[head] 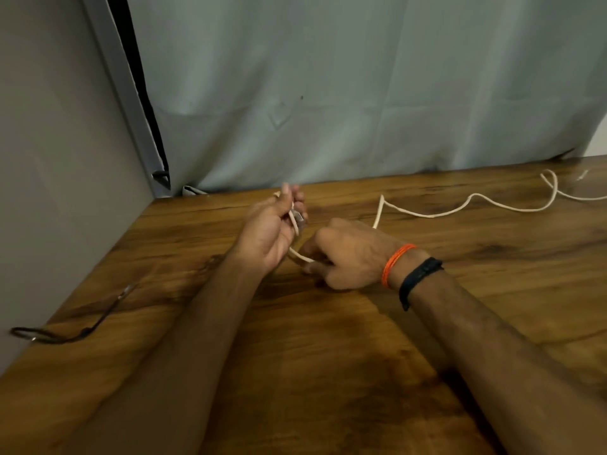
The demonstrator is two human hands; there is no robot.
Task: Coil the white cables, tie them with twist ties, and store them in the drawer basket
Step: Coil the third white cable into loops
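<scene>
The white cable (427, 213) runs off the right edge, its far end unseen. Its near stretch disappears behind the right hand (345, 254). The plug in the left hand (272, 228) is blurred. A small pale thing (583, 175) far right is too small to identify.

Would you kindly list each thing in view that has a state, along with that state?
white cable: mostly uncoiled, trailing loosely across the table to the right, its near end held in both hands.
left hand: raised, gripping the cable's connector end.
right hand: low over the table, pinching the cable.
black cord: lying loose at the table's left edge, untouched.
curtain: drawn, hanging down to the table's far edge.
</scene>
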